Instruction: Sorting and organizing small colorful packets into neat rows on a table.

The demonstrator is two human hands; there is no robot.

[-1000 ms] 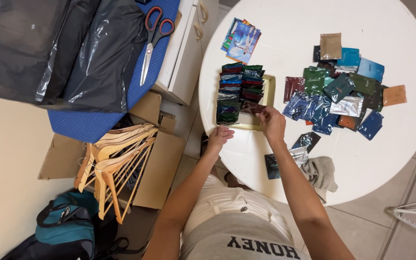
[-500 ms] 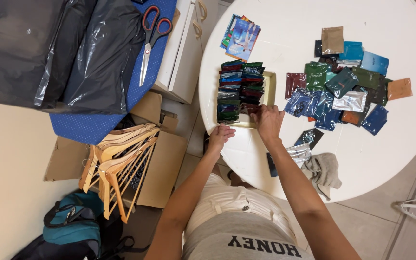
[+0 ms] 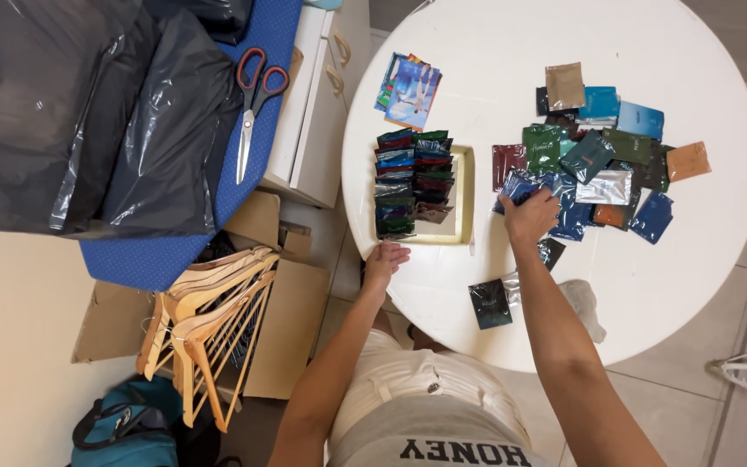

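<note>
Round white table [image 3: 494,78], right hand [image 3: 529,216] gripping glossy foil packets [image 3: 590,173], left hand [image 3: 385,259] flat, open.

Round white table [image 3: 494,69] seen from above. On it: a shallow cream tray [image 3: 462,195] packed with foil sachets, a loose pile of coloured sachets [image 3: 598,164] to its right, a small stack of cards [image 3: 410,86] near the far edge, a dark sachet [image 3: 489,303] and a white cloth [image 3: 583,304] at the near edge
</note>
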